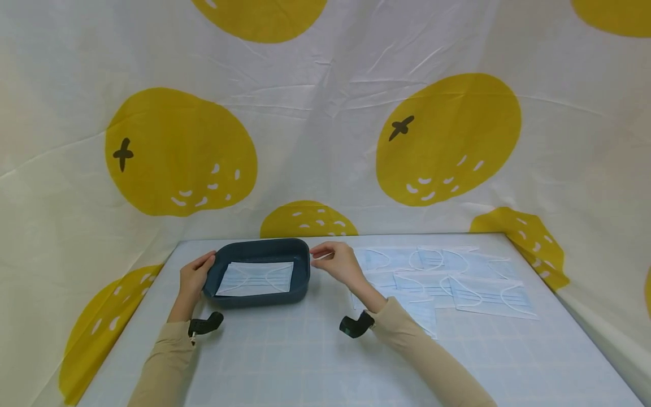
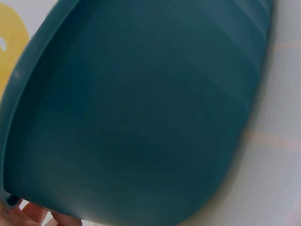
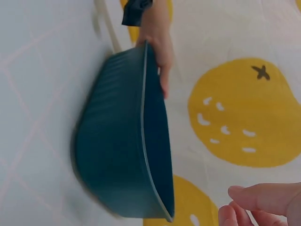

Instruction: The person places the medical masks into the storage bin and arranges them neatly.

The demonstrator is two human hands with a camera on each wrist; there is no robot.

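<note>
Apparently positioning the tray between both hands, a mask visible inside
Left hand grips one end; right hand, empty, fingers loosely bent, is near the other; next likely needs a hold there

Across the upper frame I see a white curtain printed with yellow fruits, and a pale, faintly checked table at bottom centre.

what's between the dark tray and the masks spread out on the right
In the head view, the person's right hand lies between the tray and the spread-out masks, with bare tabletop showing below it in the picture.
</note>
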